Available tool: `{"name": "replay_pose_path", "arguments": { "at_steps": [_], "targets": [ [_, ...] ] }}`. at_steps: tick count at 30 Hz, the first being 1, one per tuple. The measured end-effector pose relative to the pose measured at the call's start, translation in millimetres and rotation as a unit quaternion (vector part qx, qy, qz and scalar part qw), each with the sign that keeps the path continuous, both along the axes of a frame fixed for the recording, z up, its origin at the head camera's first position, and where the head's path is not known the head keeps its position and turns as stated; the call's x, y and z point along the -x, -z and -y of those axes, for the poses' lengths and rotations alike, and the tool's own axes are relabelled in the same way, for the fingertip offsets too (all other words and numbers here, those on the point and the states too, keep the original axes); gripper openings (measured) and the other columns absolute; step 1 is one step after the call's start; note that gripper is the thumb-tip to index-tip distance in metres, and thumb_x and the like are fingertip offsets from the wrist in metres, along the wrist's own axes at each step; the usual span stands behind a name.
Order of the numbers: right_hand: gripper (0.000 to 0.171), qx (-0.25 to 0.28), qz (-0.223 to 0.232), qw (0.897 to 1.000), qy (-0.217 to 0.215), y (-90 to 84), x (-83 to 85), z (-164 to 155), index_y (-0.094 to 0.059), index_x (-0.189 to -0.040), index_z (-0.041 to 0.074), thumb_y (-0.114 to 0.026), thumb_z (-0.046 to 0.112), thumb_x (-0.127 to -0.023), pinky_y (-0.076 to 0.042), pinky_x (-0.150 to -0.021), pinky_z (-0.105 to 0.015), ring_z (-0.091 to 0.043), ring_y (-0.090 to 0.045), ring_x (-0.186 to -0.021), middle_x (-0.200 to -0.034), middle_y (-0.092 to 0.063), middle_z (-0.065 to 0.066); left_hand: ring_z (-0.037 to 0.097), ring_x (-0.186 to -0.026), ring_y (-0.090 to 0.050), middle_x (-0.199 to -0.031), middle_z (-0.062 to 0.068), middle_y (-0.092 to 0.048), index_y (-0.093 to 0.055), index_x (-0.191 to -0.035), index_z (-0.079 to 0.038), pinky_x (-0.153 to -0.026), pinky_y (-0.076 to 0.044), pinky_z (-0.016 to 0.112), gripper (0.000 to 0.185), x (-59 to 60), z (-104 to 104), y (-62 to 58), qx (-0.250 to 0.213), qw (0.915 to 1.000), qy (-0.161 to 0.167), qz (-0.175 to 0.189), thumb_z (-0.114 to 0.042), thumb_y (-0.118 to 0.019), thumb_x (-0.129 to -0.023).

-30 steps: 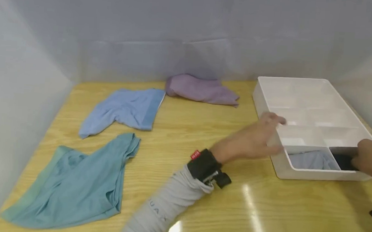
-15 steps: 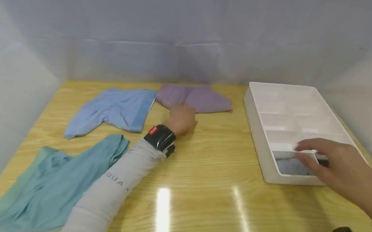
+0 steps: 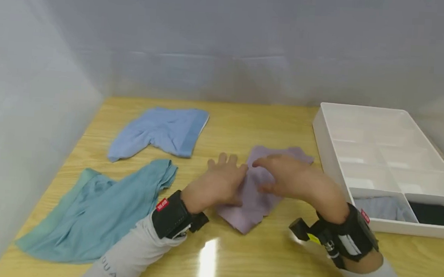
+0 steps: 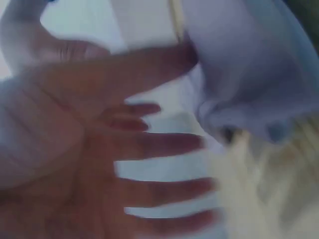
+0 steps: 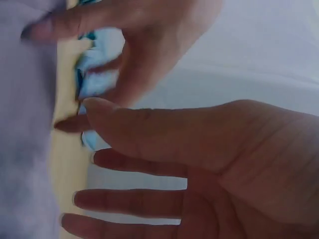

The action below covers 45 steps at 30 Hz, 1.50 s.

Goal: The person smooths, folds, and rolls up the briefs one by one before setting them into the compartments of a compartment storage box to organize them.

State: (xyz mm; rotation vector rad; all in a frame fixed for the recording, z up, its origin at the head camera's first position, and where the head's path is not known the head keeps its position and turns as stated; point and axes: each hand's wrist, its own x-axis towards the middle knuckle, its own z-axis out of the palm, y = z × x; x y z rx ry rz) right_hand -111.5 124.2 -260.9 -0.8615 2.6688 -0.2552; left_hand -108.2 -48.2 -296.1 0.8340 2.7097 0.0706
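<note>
A pair of purple underpants (image 3: 251,201) lies rumpled on the wooden table in the middle of the head view, between my two hands. My left hand (image 3: 217,182) is at its left edge, fingers spread and straight; in the left wrist view the thumb tip is right at the purple cloth (image 4: 244,64). Over the cloth's right side is my right hand (image 3: 299,177), thumb and fingers apart and nothing gripped. The right wrist view shows its long, straight fingers (image 5: 134,204) beside the cloth, which is partly hidden under this hand in the head view.
Blue underpants (image 3: 161,130) lie at the back left, and a larger teal pair (image 3: 99,215) is at the front left. A white divided box (image 3: 326,140) stands at right, with grey cloth (image 3: 382,207) and black cloth (image 3: 435,214) in its front compartments.
The purple underpants have come from the back of the table toward me and now lie turned. My left hand came back with them; my right hand left the box and moved left over them.
</note>
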Motion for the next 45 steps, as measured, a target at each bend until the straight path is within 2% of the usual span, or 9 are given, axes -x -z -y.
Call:
{"name": "replay_pose_path", "arguments": {
  "at_steps": [8,19,21,23,28,31,34,40,45],
  "targets": [
    [0.044,0.018,0.083,0.996,-0.020,12.6,3.6,9.9,-0.057,-0.122,0.005,-0.071,0.028,-0.087,-0.049,-0.082,-0.035,-0.017,-0.059,-0.094,-0.103,-0.064,-0.002,0.016,-0.066,-0.059,-0.082,0.008,-0.063,-0.061,-0.105,0.001,-0.060,-0.052,0.031,0.027,24.8,14.9,8.9,-0.185,0.9564,-0.011,0.225,-0.020,-0.066,-0.089],
    [0.080,0.329,-0.061,0.942,-0.012,-16.9,-6.4,5.4,-0.024,-0.152,0.009,-0.065,0.040,-0.090,-0.039,-0.102,-0.048,-0.030,-0.044,-0.130,-0.149,-0.037,-0.017,0.012,-0.087,-0.060,-0.107,0.009,-0.056,-0.038,-0.136,0.004,-0.074,-0.052,0.023,0.038,16.5,29.9,-45.8,-0.679,0.6188,-0.156,0.363,-0.010,-0.041,-0.101],
    [0.074,0.354,-0.120,0.927,-0.025,-19.2,-7.8,7.7,-0.034,-0.147,0.005,-0.071,0.029,-0.087,-0.036,-0.104,-0.047,-0.029,-0.044,-0.130,-0.147,-0.041,-0.016,0.013,-0.089,-0.060,-0.112,0.010,-0.053,-0.034,-0.134,0.000,-0.075,-0.052,0.024,0.036,11.8,29.1,-53.5,-0.704,0.5942,-0.165,0.353,-0.008,-0.043,-0.100],
    [0.053,0.388,-0.167,0.906,-0.022,-21.3,-7.9,8.2,-0.048,-0.136,0.002,-0.069,0.012,-0.089,-0.040,-0.100,-0.040,-0.024,-0.051,-0.122,-0.136,-0.053,-0.014,0.015,-0.086,-0.062,-0.115,0.015,-0.053,-0.032,-0.131,-0.002,-0.074,-0.054,0.028,0.033,7.8,29.8,-59.3,-0.692,0.6217,-0.154,0.334,-0.009,-0.042,-0.101],
    [0.015,0.480,-0.187,0.857,0.013,-27.1,-9.8,-0.6,-0.067,-0.103,0.000,-0.055,-0.003,-0.094,-0.044,-0.078,-0.023,-0.012,-0.059,-0.087,-0.098,-0.067,-0.002,0.021,-0.084,-0.061,-0.117,0.018,-0.051,-0.037,-0.126,-0.002,-0.070,-0.054,0.037,0.033,-1.0,37.3,-67.5,-0.548,0.8220,-0.067,0.140,-0.015,-0.053,-0.099],
    [0.014,0.517,-0.171,0.839,-0.003,-29.2,-10.9,-2.5,-0.068,-0.093,-0.003,-0.055,-0.008,-0.091,-0.044,-0.076,-0.023,-0.014,-0.058,-0.083,-0.090,-0.065,-0.002,0.022,-0.097,-0.057,-0.122,0.012,-0.049,-0.044,-0.127,-0.004,-0.078,-0.052,0.034,0.041,-4.1,38.5,-67.9,-0.466,0.8844,-0.008,0.021,-0.016,-0.063,-0.093],
    [0.015,0.541,-0.153,0.827,-0.022,-30.2,-12.4,0.6,-0.068,-0.089,-0.003,-0.055,-0.011,-0.090,-0.043,-0.082,-0.027,-0.017,-0.057,-0.089,-0.091,-0.063,-0.004,0.021,-0.108,-0.058,-0.127,0.013,-0.053,-0.047,-0.129,-0.001,-0.085,-0.051,0.029,0.042,-5.7,34.8,-66.6,-0.464,0.8818,0.066,0.052,-0.012,-0.063,-0.092],
    [0.012,0.545,-0.152,0.825,0.012,-28.8,-14.3,4.0,-0.069,-0.090,-0.001,-0.057,-0.001,-0.093,-0.041,-0.082,-0.027,-0.017,-0.055,-0.092,-0.092,-0.060,-0.002,0.021,-0.107,-0.063,-0.123,0.017,-0.058,-0.045,-0.131,0.003,-0.082,-0.054,0.035,0.039,-10.0,29.7,-64.4,-0.550,0.8064,0.071,0.206,0.001,-0.057,-0.094],
    [0.022,0.516,-0.146,0.843,0.035,-27.3,-14.8,10.1,-0.061,-0.109,-0.002,-0.063,-0.006,-0.088,-0.044,-0.079,-0.025,-0.016,-0.055,-0.089,-0.093,-0.057,-0.004,0.011,-0.072,-0.064,-0.089,0.009,-0.067,-0.053,-0.116,-0.001,-0.060,-0.052,0.029,0.021,-9.9,29.7,-63.2,-0.565,0.8184,0.025,0.102,-0.007,-0.057,-0.096]
  ]
}}
